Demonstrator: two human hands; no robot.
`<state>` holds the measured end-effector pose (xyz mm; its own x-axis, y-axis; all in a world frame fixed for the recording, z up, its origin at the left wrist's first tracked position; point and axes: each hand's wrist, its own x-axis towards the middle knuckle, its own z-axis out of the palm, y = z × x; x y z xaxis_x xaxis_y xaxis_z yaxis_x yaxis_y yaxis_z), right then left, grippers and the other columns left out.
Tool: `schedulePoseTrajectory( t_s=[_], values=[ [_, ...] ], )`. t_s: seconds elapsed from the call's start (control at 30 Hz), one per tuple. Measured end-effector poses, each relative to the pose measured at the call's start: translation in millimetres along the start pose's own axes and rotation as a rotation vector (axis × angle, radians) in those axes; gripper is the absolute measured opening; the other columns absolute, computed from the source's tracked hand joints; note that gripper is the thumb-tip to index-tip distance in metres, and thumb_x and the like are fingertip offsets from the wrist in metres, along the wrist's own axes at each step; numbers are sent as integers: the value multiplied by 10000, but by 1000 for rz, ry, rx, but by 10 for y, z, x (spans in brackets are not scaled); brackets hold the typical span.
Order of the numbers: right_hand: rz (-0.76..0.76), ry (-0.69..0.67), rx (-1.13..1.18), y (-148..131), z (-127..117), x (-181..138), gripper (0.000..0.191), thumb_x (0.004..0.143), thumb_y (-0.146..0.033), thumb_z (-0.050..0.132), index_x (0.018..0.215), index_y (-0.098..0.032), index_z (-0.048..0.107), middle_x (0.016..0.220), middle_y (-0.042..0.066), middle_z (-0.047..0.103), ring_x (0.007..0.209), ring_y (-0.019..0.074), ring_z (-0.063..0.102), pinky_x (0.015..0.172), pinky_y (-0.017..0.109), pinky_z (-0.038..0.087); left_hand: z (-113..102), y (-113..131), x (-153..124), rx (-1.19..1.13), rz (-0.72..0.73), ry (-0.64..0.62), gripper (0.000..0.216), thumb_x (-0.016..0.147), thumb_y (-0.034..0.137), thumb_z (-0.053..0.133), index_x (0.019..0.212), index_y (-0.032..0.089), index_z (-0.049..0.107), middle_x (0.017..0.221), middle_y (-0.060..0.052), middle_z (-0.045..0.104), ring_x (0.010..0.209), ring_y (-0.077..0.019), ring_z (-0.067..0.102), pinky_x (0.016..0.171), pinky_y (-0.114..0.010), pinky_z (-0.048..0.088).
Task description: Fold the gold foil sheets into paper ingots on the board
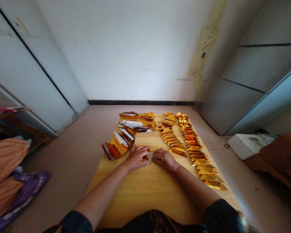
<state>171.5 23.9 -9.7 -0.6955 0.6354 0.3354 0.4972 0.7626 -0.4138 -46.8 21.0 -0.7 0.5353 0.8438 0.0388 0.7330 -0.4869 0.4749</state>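
Both my hands rest together on a yellow wooden table (145,191). My left hand (137,156) and my right hand (163,159) press and pinch a small piece of gold foil paper (147,157) between them; its silver-white back shows at the fingertips. Fingers of both hands are curled down on it. Just left of my left hand lies a curved stack of unfolded gold sheets (117,145). To the right run two rows of folded gold pieces (192,145).
More gold and white sheets (138,122) are piled at the table's far end. A white wall stands beyond. Orange and purple bags (12,181) lie on the floor at left. A white box (246,145) sits on the floor at right.
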Motion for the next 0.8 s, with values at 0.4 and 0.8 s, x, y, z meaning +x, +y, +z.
schedulePoseTrajectory(
  t_s=[0.4, 0.8],
  values=[
    [335, -223, -53, -223, -150, 250, 102, 866, -250, 574, 888, -216, 668, 948, 11, 607, 783, 101, 596, 655, 177, 404, -15, -18, 1, -8, 27, -21, 228, 749, 386, 636, 927, 245, 626, 1391, -32, 483, 1300, -253, 381, 1114, -469, 161],
    [456, -271, -172, -385, -201, 329, 123, 883, -262, 521, 873, -214, 634, 939, 17, 608, 784, 114, 602, 622, 185, 379, 25, -35, 6, -8, 10, -17, 238, 752, 377, 641, 962, 264, 632, 1384, -18, 491, 1301, -264, 383, 1127, -483, 139]
  ],
)
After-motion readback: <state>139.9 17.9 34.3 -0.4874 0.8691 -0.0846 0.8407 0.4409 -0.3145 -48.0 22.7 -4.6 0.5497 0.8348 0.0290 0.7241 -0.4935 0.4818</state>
